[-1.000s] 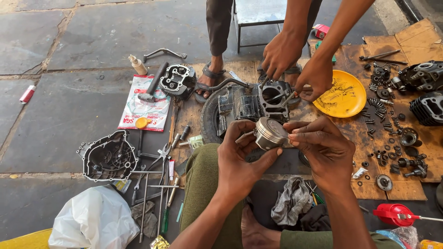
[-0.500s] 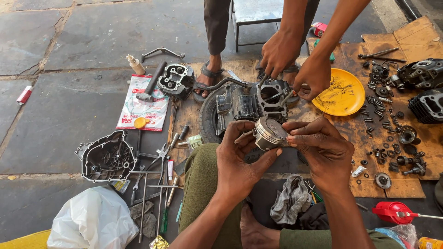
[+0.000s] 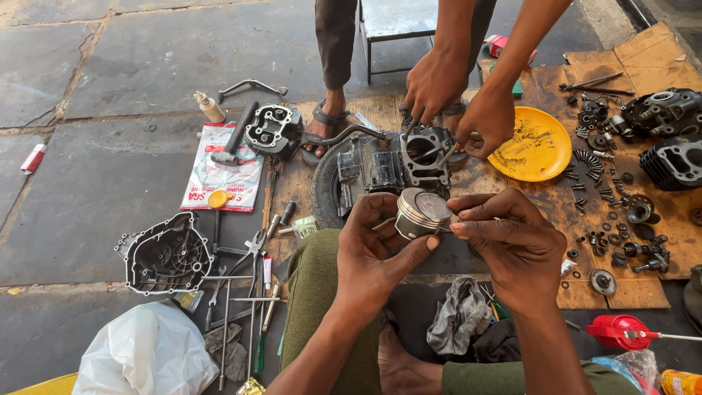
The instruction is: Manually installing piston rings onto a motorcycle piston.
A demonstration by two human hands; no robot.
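Inspection is being centred on a short silver metal piston [image 3: 423, 213], which is being held above the wearer's lap. It is being cupped from below by the left hand [image 3: 373, 252], fingers curled and thumb pressed under its skirt. Its right edge is being pinched by the right hand [image 3: 512, 245], thumb and forefinger closed. Beyond, a dark engine block [image 3: 395, 162] is being handled by another person's hands [image 3: 461, 95] beside a round yellow plate [image 3: 537, 146].

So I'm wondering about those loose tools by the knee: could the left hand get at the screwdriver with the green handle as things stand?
Probably not right away. The left hand is wrapped around the piston, so it isn't free. Nothing lies over the green-handled screwdriver itself.
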